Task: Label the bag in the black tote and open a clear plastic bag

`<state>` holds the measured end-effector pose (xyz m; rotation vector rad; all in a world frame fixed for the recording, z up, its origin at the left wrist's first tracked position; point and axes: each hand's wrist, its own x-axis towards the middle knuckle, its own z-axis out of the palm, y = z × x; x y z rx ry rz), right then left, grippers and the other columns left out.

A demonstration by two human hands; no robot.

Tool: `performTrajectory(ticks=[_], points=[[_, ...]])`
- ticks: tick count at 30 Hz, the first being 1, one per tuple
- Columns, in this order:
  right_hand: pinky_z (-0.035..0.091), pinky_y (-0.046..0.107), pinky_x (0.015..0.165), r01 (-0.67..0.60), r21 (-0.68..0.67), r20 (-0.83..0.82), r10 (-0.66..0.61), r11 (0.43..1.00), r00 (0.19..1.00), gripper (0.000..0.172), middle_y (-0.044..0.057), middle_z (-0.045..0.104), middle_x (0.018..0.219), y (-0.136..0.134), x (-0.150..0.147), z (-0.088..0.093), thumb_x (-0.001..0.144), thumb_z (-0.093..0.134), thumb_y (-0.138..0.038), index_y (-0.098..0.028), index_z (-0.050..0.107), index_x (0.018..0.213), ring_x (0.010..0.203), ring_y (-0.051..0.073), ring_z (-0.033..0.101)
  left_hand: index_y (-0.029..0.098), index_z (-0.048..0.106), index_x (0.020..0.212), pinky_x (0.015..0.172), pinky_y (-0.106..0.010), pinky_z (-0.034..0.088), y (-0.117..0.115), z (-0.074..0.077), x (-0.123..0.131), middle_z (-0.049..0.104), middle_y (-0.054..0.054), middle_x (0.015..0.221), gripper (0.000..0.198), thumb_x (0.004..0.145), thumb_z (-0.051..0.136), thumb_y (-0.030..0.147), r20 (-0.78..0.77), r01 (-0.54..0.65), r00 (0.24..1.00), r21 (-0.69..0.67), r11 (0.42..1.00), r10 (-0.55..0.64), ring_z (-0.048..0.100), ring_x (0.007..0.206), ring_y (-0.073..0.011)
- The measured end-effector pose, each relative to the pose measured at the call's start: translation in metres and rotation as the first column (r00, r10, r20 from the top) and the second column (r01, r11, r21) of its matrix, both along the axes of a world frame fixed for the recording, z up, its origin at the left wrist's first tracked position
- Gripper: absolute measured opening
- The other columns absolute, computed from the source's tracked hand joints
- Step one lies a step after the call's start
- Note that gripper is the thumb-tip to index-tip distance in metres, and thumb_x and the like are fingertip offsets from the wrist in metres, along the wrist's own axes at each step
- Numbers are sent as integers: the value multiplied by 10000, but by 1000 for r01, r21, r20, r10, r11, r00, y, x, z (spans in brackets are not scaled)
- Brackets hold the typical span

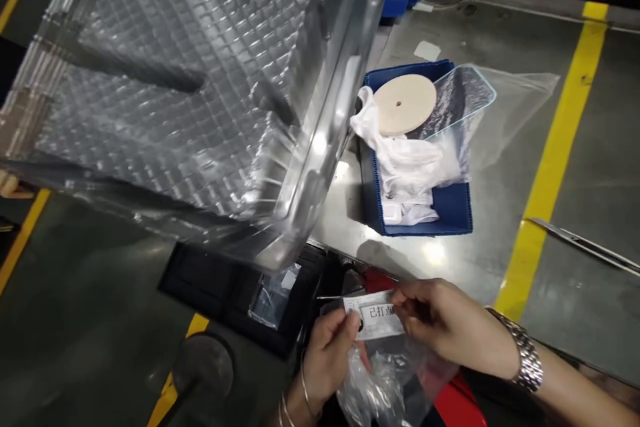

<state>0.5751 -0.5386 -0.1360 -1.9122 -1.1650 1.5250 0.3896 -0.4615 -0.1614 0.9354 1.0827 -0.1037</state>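
Between my two hands is a white paper label with printed black characters. My left hand pinches its left end between thumb and finger. At the other end, the fingers of my right hand are closed on the label's upper right corner. A clear plastic bag hangs just below the label, against my hands; whether the two are joined I cannot tell. Something red shows behind the bag.
Large clear plastic trays loom at upper left. On the metal table, a blue bin holds a round cream disc, white cloths and a clear sleeve. Tweezers lie at right. A black tray sits lower left.
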Motion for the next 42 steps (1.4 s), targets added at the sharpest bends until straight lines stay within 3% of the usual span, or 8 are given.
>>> performTrajectory(ticks=[7,13,18,24,32,38,42], points=[[352,261,515,-137,-12,18,137,990,990,146,11,605,623,19,-36,-1,758,507,-284,-194,612,711,546,140,498,194,533,628,475,-247,296,4,-10,-45,520,22,427,612,666,564,803,48,-10,999,8,1000,10,390,395,-91],[425,280,585,-283,-25,11,283,959,959,304,67,680,748,63,-55,-16,847,491,-397,-170,685,789,636,168,573,194,539,691,472,-250,306,2,-21,-93,517,26,442,469,704,550,663,41,-90,995,-41,995,91,438,404,-111],[434,258,606,-471,-60,-126,462,880,878,249,45,711,767,89,-100,-40,795,627,-394,-173,742,804,669,158,608,210,487,634,502,-255,301,-2,-34,-135,524,20,451,357,727,512,554,40,-86,995,-19,996,87,445,443,-112],[373,234,536,-595,-127,-226,561,793,796,162,7,655,627,100,-151,-57,708,651,-284,-150,742,717,564,117,519,208,473,626,512,-253,284,-13,-50,-174,542,21,479,295,749,504,475,52,-143,988,-12,990,143,446,488,-109],[379,227,545,-661,-227,-220,624,715,750,67,-31,580,610,101,-190,-78,741,667,-195,-145,647,701,563,101,510,216,444,577,466,-241,261,-26,-77,-204,519,21,473,312,763,505,459,81,-261,962,-3,965,260,437,466,-109],[380,206,502,-679,-342,-213,650,650,729,250,-74,482,572,102,-201,-96,851,698,-274,-147,565,681,506,78,463,218,441,634,461,-230,310,-30,-99,-207,448,41,526,372,730,494,573,119,-352,928,-26,936,353,443,482,-103],[416,208,515,-676,-387,-137,686,627,714,249,-62,508,611,116,-201,-100,906,664,-278,-138,573,721,529,79,490,216,468,688,479,-234,356,-27,-119,-207,444,50,550,271,773,488,472,56,-343,938,43,938,341,470,492,-113]])
